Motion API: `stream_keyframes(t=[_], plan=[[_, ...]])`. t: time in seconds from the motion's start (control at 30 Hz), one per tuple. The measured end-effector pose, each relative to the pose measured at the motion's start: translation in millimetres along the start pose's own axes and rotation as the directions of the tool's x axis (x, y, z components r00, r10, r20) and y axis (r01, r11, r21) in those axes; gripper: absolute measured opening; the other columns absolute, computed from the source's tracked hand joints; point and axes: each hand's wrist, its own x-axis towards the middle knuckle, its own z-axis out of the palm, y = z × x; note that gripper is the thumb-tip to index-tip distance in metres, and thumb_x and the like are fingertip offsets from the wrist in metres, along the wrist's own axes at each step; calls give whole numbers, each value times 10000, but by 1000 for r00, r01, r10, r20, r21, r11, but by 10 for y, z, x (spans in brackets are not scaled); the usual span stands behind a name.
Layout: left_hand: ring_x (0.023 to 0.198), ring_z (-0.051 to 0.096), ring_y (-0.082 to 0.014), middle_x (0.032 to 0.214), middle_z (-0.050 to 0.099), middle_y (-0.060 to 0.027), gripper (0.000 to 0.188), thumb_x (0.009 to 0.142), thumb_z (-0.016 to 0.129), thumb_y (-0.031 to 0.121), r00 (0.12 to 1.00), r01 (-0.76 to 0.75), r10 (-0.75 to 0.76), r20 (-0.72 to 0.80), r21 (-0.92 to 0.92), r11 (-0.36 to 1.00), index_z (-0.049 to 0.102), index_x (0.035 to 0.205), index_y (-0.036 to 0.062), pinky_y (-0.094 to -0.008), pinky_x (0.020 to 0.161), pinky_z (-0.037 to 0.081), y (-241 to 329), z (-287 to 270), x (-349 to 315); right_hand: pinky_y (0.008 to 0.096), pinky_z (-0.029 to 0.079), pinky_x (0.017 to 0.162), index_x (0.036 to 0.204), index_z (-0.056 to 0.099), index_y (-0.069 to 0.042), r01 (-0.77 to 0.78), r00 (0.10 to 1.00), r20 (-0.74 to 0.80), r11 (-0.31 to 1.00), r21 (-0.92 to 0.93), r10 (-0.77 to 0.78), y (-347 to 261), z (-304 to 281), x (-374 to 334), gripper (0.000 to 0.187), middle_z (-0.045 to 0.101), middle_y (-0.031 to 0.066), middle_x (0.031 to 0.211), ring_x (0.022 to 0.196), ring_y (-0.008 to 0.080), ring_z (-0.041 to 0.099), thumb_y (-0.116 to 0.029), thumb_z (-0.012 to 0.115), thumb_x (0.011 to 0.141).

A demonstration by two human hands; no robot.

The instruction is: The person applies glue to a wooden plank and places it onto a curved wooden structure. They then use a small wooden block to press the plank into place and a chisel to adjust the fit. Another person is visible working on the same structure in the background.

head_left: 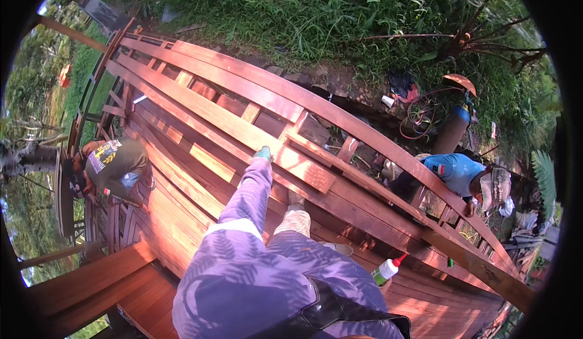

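Note:
My left arm, in a purple sleeve, reaches forward over the woodwork. Its hand (pixel 264 153), in a green glove, grips a reddish-brown wooden board (pixel 225 123) close to the board's right end; the fingers are small in view. By my right side is a white glue bottle (pixel 386 270) with a green label and a red nozzle, tilted to the upper right. Only a sliver of my right hand (pixel 385 285) shows under the bottle, closed around it; my sleeve hides the rest.
A long curved rail (pixel 340 114) runs over short posts. Left, a person (pixel 115 163) in a dark shirt bends over the railing; right, a person (pixel 452 172) in blue leans by the rail. Beyond stand a gas cylinder (pixel 452 129), a coiled hose (pixel 416 117) and grass. Wooden decking (pixel 176 217) lies below.

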Motion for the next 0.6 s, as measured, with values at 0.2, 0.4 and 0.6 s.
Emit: stream_keyframes(t=[0.2, 0.4, 0.6], plan=[[1240, 610, -261, 1293, 652, -103, 663, 980, 507, 576, 991, -122, 110, -72, -198, 972, 578, 1361, 37, -473, 1013, 451, 894, 396, 892, 392, 476, 1008, 1529, 308, -33, -206, 974, -110, 977, -57, 199, -800, 484, -495, 863, 566, 132, 1302, 1152, 255, 577, -16, 780, 806], [1203, 624, -335, 1322, 656, -194, 827, 955, 509, 688, 989, 17, -17, -144, 1, 1000, 613, 1338, -37, -445, 995, 483, 1155, 974, 1498, 381, 465, 1010, 1492, 362, -44, -217, 972, -100, 975, -42, 212, -1255, 820, -550, 792, 571, 105, 1276, 1136, 228, 577, 31, 748, 805], [1084, 683, -364, 1159, 722, -240, 830, 941, 541, 692, 957, 18, 78, -278, 329, 944, 670, 1236, -73, -463, 928, 515, 1098, 982, 1571, 373, 464, 1006, 1467, 389, -37, -219, 972, -109, 972, -81, 209, -1298, 982, -533, 781, 571, 97, 1265, 1127, 225, 574, 28, 769, 789]])
